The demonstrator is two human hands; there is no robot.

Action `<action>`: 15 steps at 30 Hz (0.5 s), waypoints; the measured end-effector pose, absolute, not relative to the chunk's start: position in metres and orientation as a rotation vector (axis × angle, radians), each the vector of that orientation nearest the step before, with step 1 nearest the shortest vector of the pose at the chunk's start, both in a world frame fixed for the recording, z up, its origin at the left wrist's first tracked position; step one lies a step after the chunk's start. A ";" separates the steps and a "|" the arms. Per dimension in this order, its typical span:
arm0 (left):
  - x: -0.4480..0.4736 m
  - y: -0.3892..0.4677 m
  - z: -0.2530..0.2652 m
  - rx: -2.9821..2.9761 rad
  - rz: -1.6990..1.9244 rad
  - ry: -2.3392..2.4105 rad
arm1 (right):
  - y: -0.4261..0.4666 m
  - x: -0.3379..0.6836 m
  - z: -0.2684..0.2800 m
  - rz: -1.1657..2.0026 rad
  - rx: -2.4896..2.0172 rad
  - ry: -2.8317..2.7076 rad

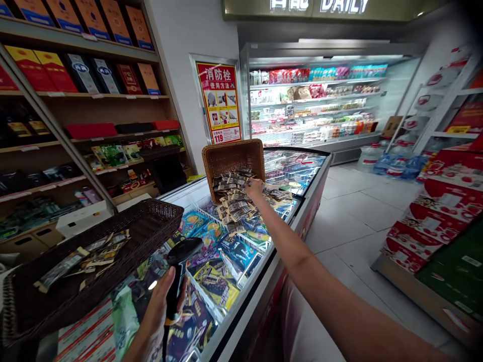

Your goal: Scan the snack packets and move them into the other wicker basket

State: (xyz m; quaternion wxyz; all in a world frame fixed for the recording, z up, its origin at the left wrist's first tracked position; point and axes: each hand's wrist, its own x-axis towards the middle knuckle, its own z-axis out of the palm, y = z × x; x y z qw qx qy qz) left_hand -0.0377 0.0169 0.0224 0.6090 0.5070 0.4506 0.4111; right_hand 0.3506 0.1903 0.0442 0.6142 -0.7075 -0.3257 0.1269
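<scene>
My left hand (pixel 158 306) is wrapped round the handle of a black handheld barcode scanner (pixel 184 251), above the glass lid of a chest freezer. Further off, my right hand (pixel 255 189) reaches into a heap of small snack packets (pixel 237 207), its fingers bent and closed on a packet among them; the fingertips are partly hidden. The packets spill from a brown wicker basket (pixel 234 153) tipped on its side, and lie spread over the freezer's glass. To the left, a dark wicker basket (pixel 151 213) holds several similar packets.
Packaged ice creams (pixel 215 284) show through the chest freezer (pixel 298 223). Shelves of boxed goods (pixel 116 105) stand to the left, and a lit open fridge (pixel 317 100) at the back. Red cartons (pixel 433 216) are stacked on the right, near water bottles (pixel 396 163). Tiled floor (pixel 343 216) lies between.
</scene>
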 end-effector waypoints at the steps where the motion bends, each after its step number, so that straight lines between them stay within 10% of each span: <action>1: -0.037 0.017 0.020 1.171 0.960 1.048 | 0.190 0.353 0.042 0.278 -1.714 -0.739; 15: -0.033 0.017 0.008 1.117 0.932 1.024 | 0.183 0.250 0.068 -0.188 -1.635 -1.223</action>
